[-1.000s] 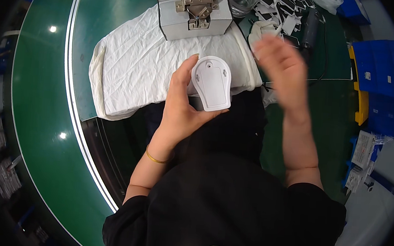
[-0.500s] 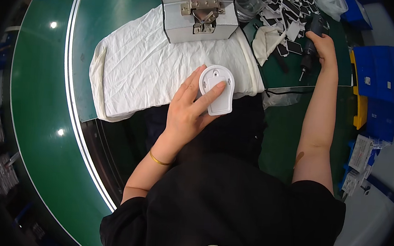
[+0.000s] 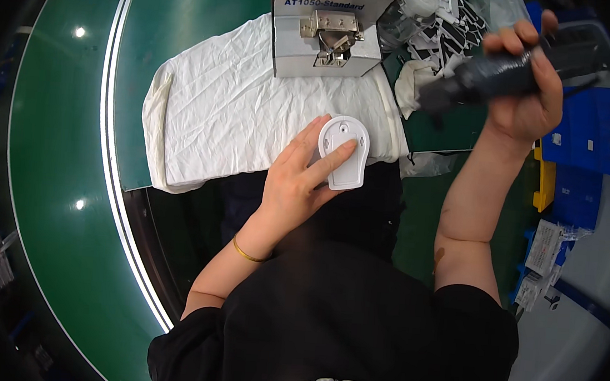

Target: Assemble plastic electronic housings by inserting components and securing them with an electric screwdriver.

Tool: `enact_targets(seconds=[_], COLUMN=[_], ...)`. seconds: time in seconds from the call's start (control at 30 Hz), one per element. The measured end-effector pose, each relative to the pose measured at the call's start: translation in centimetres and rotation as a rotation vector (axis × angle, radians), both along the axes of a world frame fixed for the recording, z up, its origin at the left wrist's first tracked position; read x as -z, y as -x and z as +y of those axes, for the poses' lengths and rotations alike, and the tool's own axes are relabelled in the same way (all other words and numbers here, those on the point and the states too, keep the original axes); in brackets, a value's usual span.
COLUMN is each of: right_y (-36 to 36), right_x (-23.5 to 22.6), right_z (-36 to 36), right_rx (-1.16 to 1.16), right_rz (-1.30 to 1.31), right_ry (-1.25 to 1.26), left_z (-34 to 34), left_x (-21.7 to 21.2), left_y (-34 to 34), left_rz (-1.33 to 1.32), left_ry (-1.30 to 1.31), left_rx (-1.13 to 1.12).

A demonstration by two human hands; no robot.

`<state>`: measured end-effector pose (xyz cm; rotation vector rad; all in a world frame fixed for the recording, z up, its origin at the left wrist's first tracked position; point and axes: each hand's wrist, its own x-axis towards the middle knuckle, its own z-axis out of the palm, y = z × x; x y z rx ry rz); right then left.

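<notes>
My left hand grips a white plastic housing, rounded at the top and narrower toward its flat end, with the thumb pressed on its face. A small round hole shows near the rounded end. The housing is above the near edge of a white cloth. Raised at the right, my right hand is wrapped round a dark electric screwdriver, which is blurred by motion and points left. Beyond the cloth's middle stands a grey box-shaped screw feeder with a metal mechanism on its front.
Many small white and black parts lie heaped at the back right beside a clear plastic container. Blue bins stand at the far right. A white-edged strip runs along the green table at left.
My right hand has lifted the screwdriver from beside the heap of parts, bringing it closer and turning it to point left. My left hand keeps its hold on the housing, nearly in place.
</notes>
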<state>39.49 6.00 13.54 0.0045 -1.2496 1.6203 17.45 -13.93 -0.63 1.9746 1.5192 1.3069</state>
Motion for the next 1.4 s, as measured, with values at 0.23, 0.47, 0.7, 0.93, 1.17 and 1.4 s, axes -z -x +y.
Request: enact_targets(seconds=[0.23,0.47,0.7,0.93,1.17,1.4], right_y=[12.9,12.9,14.9,14.2,10.6,10.2], right_x=[-3.5,-5.2,-3.5,-2.3,-3.1,-2.3], right_z=[-3.4,-3.7,-2.8,-6.3,-11.7,-11.9], right_rx=[0.617,0.409,0.449,0.547,0.472,0.502], right_rz=[-0.437,-0.695,-0.448,-0.367,-0.522,-0.536], right_ry=[-0.401,-0.332,-0.083,-0.051,-0.167,-0.163], left_z=[-0.2,-0.2,0.1,0.0,0.1,0.0], left_x=[0.0,0.3,-0.4,0.6,0.4,0.5], left_y=[0.3,0.5,0.3,0.1,0.1,-0.1], left_rz=[-0.032,-0.040,-0.006,0.011,-0.009,-0.032], left_ry=[0.024,-0.002,-0.024,-0.068,-0.066,-0.061], left_rx=[0.014,0.021,0.015,-0.037,-0.036,-0.038])
